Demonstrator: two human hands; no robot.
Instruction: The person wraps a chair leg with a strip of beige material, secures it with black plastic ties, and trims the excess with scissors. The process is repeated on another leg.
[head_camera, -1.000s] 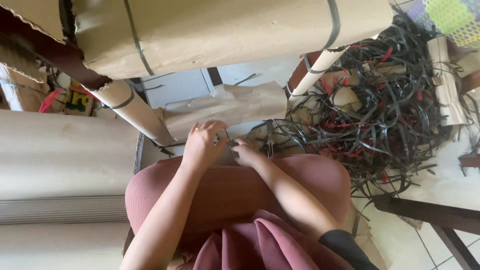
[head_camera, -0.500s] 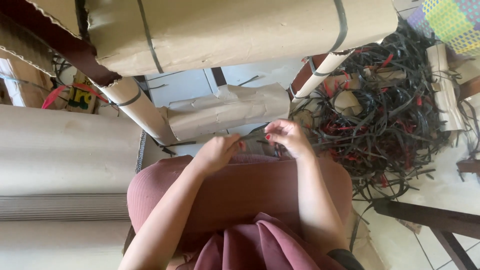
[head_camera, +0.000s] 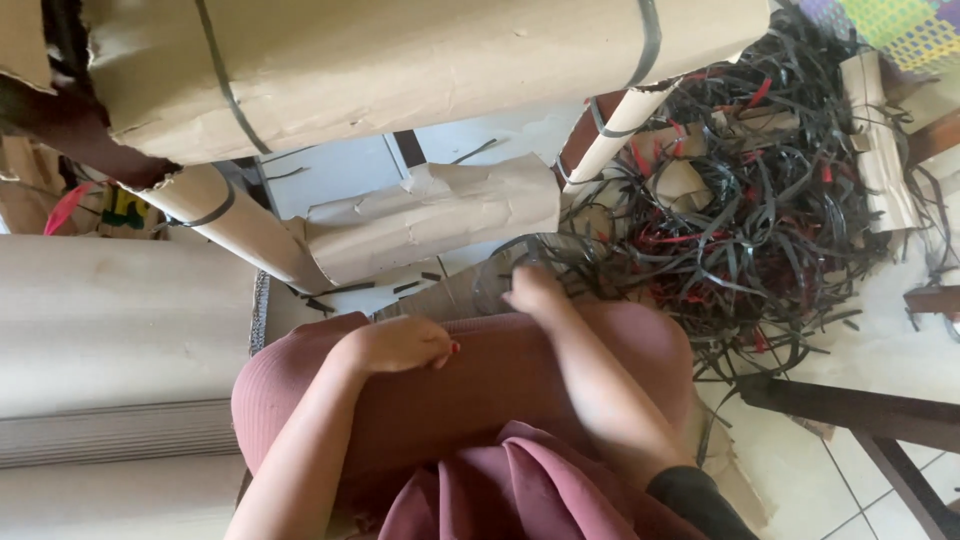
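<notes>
- Pale floor tiles (head_camera: 900, 350) lie under everything, littered with packing waste.
- Paper-wrapped furniture (head_camera: 420, 60) stands overhead, its bands partly cut.
- Black strapping pile (head_camera: 760, 210) sits heaped at the right, within easy reach.
- Right hand (head_camera: 535, 290) reaches a loose strap loop (head_camera: 520, 255); blurred, so I cannot tell its grip.
- Left hand (head_camera: 400, 345) rests curled, empty, on the knee.
</notes>
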